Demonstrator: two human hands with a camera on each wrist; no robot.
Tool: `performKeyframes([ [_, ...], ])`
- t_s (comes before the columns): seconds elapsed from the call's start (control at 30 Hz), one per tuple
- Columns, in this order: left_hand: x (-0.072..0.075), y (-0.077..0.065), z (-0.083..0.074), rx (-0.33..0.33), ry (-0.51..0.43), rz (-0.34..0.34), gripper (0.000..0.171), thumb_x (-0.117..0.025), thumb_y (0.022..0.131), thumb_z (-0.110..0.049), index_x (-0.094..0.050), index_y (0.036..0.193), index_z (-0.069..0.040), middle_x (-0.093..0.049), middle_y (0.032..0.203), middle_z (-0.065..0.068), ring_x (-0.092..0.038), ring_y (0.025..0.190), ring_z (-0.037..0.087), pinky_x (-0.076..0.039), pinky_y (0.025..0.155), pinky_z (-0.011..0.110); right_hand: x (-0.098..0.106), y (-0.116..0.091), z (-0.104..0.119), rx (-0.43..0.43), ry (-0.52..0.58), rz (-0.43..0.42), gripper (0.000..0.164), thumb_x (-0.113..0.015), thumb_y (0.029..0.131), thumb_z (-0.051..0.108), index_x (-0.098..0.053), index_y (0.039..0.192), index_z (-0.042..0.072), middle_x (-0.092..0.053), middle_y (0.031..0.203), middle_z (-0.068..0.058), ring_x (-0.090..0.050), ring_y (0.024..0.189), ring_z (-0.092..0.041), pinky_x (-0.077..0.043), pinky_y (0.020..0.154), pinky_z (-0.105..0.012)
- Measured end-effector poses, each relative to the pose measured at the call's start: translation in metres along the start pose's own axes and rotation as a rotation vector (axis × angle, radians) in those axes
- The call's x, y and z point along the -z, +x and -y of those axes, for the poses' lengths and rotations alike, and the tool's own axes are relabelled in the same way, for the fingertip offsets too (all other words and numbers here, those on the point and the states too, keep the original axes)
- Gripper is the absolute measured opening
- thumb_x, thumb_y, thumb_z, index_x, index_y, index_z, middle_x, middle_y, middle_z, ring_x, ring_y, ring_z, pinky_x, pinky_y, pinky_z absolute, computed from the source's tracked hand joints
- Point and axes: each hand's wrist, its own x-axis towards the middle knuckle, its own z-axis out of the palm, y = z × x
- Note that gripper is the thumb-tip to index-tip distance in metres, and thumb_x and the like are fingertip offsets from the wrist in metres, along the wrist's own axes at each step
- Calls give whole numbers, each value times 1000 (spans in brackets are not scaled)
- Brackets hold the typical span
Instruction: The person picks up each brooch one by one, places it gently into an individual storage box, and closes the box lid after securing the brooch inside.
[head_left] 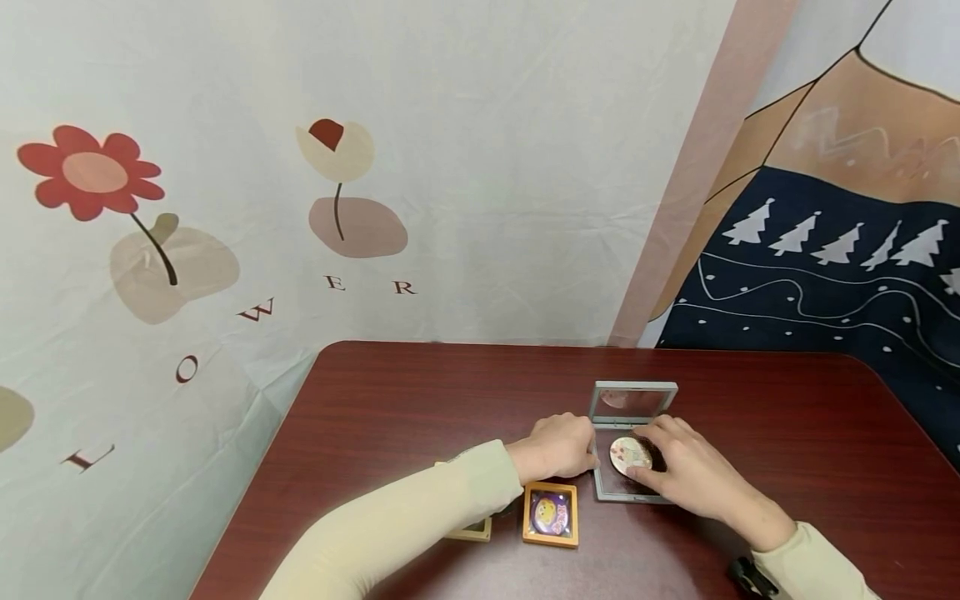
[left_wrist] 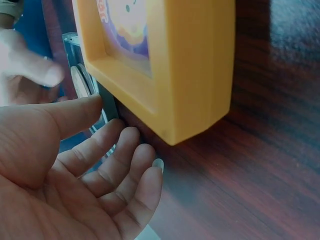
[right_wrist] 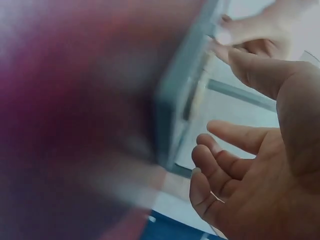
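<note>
A grey square display case (head_left: 633, 498) stands open on the table, its clear lid raised at the back. Inside lies a round cream badge (head_left: 628, 455) with a small reddish print. My left hand (head_left: 564, 446) pinches the case's left edge between thumb and index finger, the other fingers curled loosely in the left wrist view. My right hand (head_left: 693, 467) hovers over the right half of the case, thumb and fingers spread at the badge's right side. In the right wrist view that hand's fingers (right_wrist: 215, 165) are relaxed beside the case.
A small yellow-orange frame (head_left: 551, 515) with a purple badge lies in front of my left wrist. Another pale yellow frame (head_left: 474, 533) is mostly hidden under the left sleeve. The dark red table (head_left: 420, 392) meets a printed cloth backdrop (head_left: 487, 167) behind.
</note>
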Motion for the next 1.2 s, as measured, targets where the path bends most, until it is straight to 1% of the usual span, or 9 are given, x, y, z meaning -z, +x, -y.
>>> performKeyframes([
  [0.23, 2, -2, -1, 7, -23, 18, 18, -78, 96, -32, -74, 81, -23, -64, 73, -11, -56, 65, 7, -47, 63, 32, 36, 0, 5, 4, 14, -70, 38, -85, 88, 21, -73, 120, 4, -64, 114, -4, -63, 102, -23, -54, 85, -48],
  [0.4, 4, -3, -1, 16, -42, 27, 18, -77, 97, -33, -75, 82, -22, -63, 72, -11, -56, 65, 7, -46, 63, 31, 54, 2, 7, 89, -9, -198, 37, -87, 84, 14, -73, 117, 7, -65, 114, -1, -64, 99, -18, -55, 79, -45],
  [0.47, 4, -4, -1, 15, -46, 28, 19, -77, 97, -32, -74, 81, -22, -63, 72, -11, -56, 65, 7, -45, 63, 31, 58, 4, 5, 114, -21, -253, 38, -88, 82, 11, -73, 116, 7, -65, 114, -1, -63, 100, -18, -54, 79, -40],
  [0.6, 4, -4, -1, 9, -50, 25, 22, -77, 97, -32, -72, 78, -22, -62, 70, -10, -55, 64, 8, -45, 63, 31, 64, 9, -2, 126, -16, -311, 41, -89, 79, 9, -73, 116, 5, -65, 116, -4, -61, 104, -21, -48, 82, -31],
  [0.67, 3, -4, -1, 9, -48, 23, 23, -77, 97, -32, -72, 77, -22, -61, 69, -10, -55, 64, 8, -45, 62, 31, 65, 11, -7, 113, -7, -314, 43, -89, 79, 9, -72, 119, 3, -65, 118, -7, -60, 106, -24, -46, 84, -31],
  [0.73, 3, -3, -1, 10, -42, 19, 23, -77, 97, -32, -71, 77, -23, -61, 69, -10, -55, 64, 8, -45, 63, 31, 65, 13, -11, 89, 2, -306, 46, -88, 80, 10, -70, 122, 2, -64, 122, -10, -60, 109, -28, -47, 86, -36],
  [0.9, 3, -2, -1, 10, -27, 17, 22, -77, 97, -33, -71, 77, -23, -62, 71, -11, -55, 65, 7, -46, 63, 32, 65, 15, -22, 13, 34, -246, 52, -84, 87, 13, -65, 132, -3, -61, 131, -19, -60, 114, -37, -51, 87, -57],
  [0.97, 3, -2, -1, 9, -27, 19, 23, -77, 97, -34, -71, 77, -23, -62, 71, -11, -55, 65, 7, -45, 63, 32, 63, 15, -26, -5, 51, -225, 52, -83, 89, 14, -64, 134, -4, -60, 133, -22, -61, 114, -41, -51, 88, -62],
  [1.2, 2, -1, 0, 16, -32, 22, 21, -77, 97, -34, -71, 80, -23, -62, 72, -11, -55, 66, 7, -45, 64, 32, 58, 13, -31, -53, 89, -155, 41, -70, 101, 17, -63, 138, 0, -64, 134, -23, -63, 117, -41, -49, 93, -64],
])
